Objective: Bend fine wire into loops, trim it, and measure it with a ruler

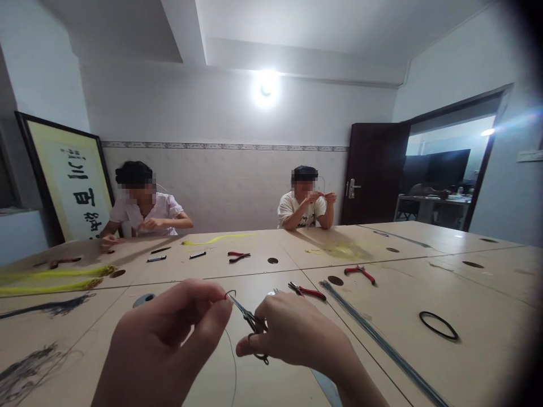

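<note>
Small ring-handled pliers [250, 317] lay slanted from lower right up to the left at bottom centre, tips nearer the left hand [163, 339], whose fingers [214, 299] pinched a thin wire [231, 294] there, while the right hand [292, 333] clenched the handles.

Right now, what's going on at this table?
A person's right hand holds a small ring-handled steel tool, one finger through a ring, while their left hand pinches a thin wire at its tip. Red-handled pliers lie on the table ahead. Across the table, two seated people work with their hands raised.
</note>
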`<control>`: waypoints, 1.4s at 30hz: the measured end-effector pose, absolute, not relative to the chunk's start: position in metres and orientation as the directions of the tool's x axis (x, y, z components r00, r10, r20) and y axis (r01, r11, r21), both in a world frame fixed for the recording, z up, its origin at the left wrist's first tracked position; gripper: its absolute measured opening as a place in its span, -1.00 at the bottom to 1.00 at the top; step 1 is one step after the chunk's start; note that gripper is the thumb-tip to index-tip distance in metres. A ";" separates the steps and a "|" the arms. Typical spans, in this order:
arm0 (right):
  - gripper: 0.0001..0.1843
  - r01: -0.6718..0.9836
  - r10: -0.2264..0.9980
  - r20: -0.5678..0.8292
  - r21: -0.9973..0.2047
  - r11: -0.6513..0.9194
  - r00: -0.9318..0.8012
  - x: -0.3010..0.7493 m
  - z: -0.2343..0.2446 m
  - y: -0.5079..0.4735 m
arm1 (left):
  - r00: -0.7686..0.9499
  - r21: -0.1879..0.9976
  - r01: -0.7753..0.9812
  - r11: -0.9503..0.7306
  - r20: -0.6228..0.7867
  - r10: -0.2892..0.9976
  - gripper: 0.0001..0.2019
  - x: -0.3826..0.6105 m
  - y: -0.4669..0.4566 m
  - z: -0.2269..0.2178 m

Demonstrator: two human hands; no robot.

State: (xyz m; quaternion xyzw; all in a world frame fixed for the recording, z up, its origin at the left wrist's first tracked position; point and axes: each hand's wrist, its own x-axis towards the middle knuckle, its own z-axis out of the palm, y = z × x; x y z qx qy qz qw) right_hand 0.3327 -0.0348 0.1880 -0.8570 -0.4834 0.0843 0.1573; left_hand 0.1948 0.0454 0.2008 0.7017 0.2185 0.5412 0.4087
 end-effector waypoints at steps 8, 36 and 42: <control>-0.38 0.811 0.857 -0.022 -0.311 -0.495 0.514 0.332 0.191 -0.035 | 0.313 0.821 -0.139 -0.555 0.568 0.761 -0.89 0.195 0.044 0.203; -0.36 0.406 0.717 0.477 -0.867 0.289 0.509 0.354 0.190 -0.044 | 0.331 0.816 -0.182 -0.548 0.576 0.747 -0.88 0.195 0.043 0.203; -0.63 0.462 0.227 0.836 -0.478 0.747 0.499 0.347 0.188 -0.076 | 0.329 0.833 -0.160 -0.529 0.551 0.767 -0.90 0.195 0.044 0.202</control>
